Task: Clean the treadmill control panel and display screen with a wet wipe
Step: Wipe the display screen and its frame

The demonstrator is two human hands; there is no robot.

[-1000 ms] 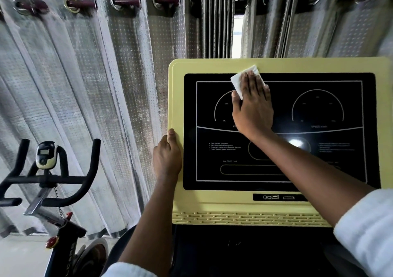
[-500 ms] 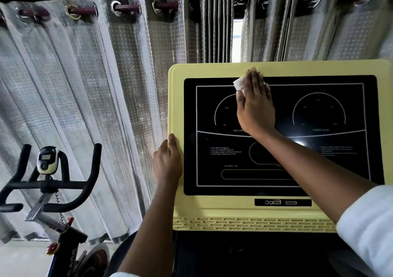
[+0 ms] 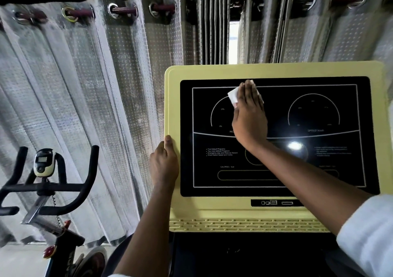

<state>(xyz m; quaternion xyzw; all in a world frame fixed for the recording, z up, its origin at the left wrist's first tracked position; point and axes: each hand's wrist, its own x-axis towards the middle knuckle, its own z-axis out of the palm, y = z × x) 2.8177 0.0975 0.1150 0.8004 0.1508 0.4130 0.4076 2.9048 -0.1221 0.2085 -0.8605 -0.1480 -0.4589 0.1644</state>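
The treadmill control panel (image 3: 276, 70) is a pale yellow frame around a black display screen (image 3: 319, 166) with white dial outlines and small text. My right hand (image 3: 249, 115) lies flat with straight fingers on the upper left part of the screen, pressing a white wet wipe (image 3: 233, 95) against the glass; most of the wipe is hidden under the fingers. My left hand (image 3: 163, 162) grips the panel's left edge, thumb on the front face.
Grey dotted curtains (image 3: 106, 85) hang behind the panel, with a bright gap (image 3: 233, 43) at the top. An exercise bike (image 3: 44, 183) with black handlebars stands at the lower left. A vent grille (image 3: 244, 224) runs along the panel's bottom.
My right hand with the wipe slid a little down the screen from the top border. The view tilted up slightly. My left hand kept its hold on the edge.
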